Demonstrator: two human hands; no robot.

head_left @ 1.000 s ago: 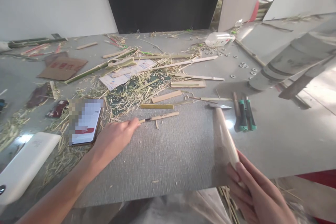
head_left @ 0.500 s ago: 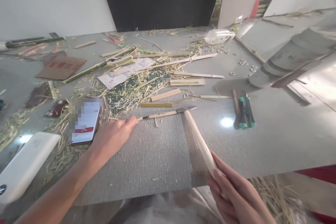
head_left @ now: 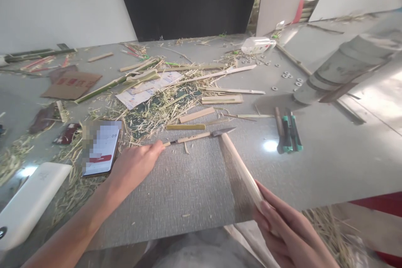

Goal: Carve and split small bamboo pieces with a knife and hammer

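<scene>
My left hand (head_left: 143, 157) is closed on a short pale wooden piece (head_left: 166, 144), only its end showing past the fingertips. In line with it is a slim tool with a dark metal shaft and a pale wooden handle (head_left: 193, 137) bearing small writing. Whether the two are joined I cannot tell. My right hand (head_left: 279, 222) grips a hammer (head_left: 240, 161) by its pale wooden handle. The grey hammer head (head_left: 223, 131), pointed on its right side, is at or very near the far end of the slim tool's handle.
Beyond lie a yellow strip (head_left: 185, 127), bamboo strips (head_left: 196, 115) and shavings (head_left: 169, 102). At left are a phone (head_left: 103, 146) and a white power bank (head_left: 34, 201). Green-handled cutters (head_left: 292, 134), small white rings (head_left: 285, 75), a bottle (head_left: 256, 45) and a grey cylinder (head_left: 342, 69) are at right.
The view has shifted slightly, and my right hand appears a little further right and lower. Both grips stay the same, with the hammer head still by the slim tool's end.
</scene>
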